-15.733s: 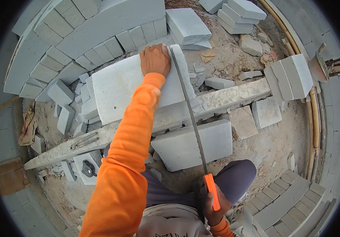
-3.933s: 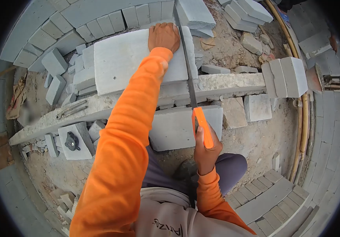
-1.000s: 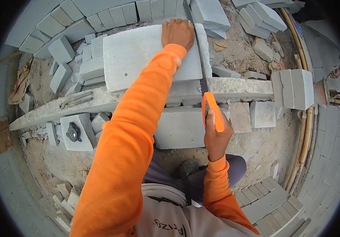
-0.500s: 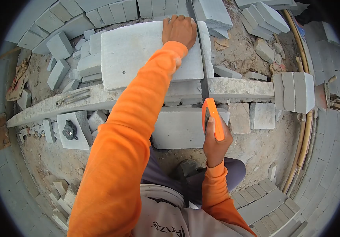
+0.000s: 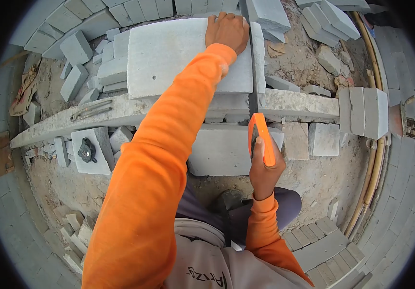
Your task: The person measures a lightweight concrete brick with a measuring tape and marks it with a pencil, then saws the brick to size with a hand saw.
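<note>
Left hand (image 5: 226, 30) flat on upper-centre stone slab (image 5: 178, 55) to steady it, right hand (image 5: 264, 166) clenched round saw (image 5: 259, 137).

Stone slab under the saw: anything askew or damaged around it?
The stone slab lies flat on the concrete beam, the saw in its cut. Only odd bit: broken offcuts litter the ground at its left end.

The right hand (image 5: 264, 166) has pushed the orange-handled saw (image 5: 260, 137) forward from the lower frame toward the centre, its blade running deeper through the grey block (image 5: 169, 58).
</note>
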Action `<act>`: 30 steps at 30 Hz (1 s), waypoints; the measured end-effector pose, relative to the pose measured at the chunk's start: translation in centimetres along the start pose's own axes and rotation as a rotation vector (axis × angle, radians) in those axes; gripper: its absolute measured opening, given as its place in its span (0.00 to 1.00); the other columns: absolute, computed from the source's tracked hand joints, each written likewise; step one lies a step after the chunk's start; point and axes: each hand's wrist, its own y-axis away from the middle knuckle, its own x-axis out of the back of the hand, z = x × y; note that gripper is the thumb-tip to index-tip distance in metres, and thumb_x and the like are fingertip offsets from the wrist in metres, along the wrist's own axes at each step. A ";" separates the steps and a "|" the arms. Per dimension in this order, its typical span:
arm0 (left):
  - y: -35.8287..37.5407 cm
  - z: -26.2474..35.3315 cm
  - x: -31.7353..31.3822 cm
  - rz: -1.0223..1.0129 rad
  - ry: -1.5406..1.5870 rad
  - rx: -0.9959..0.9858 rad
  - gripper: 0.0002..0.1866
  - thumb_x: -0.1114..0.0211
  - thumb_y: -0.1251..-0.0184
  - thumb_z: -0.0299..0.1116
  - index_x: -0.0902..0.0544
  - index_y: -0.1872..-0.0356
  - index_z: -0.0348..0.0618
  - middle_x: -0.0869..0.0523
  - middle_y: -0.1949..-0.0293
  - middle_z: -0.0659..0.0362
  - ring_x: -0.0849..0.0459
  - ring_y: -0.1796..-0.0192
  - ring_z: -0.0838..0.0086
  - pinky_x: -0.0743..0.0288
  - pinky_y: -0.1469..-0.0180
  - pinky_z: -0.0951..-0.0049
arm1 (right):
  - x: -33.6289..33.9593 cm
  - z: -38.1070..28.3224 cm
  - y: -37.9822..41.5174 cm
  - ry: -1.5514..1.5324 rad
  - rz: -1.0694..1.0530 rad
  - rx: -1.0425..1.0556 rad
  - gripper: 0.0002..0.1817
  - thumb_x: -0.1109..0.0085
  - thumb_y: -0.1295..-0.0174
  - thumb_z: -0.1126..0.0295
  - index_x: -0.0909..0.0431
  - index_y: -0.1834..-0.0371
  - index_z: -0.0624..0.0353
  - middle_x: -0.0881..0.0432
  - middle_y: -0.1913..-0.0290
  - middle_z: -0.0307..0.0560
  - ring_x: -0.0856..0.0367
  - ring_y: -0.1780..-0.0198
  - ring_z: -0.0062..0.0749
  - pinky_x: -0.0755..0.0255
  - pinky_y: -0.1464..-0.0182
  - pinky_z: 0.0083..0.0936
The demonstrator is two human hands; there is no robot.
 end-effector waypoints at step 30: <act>0.1 0.4 0.1 -0.060 0.010 0.027 0.17 0.48 0.24 0.39 0.12 0.57 0.42 0.10 0.53 0.53 0.18 0.43 0.59 0.31 0.36 0.55 | 1.1 2.1 4.7 0.074 0.032 0.005 0.17 0.40 0.27 0.71 0.17 0.40 0.68 0.12 0.65 0.50 0.16 0.71 0.27 0.22 0.64 0.24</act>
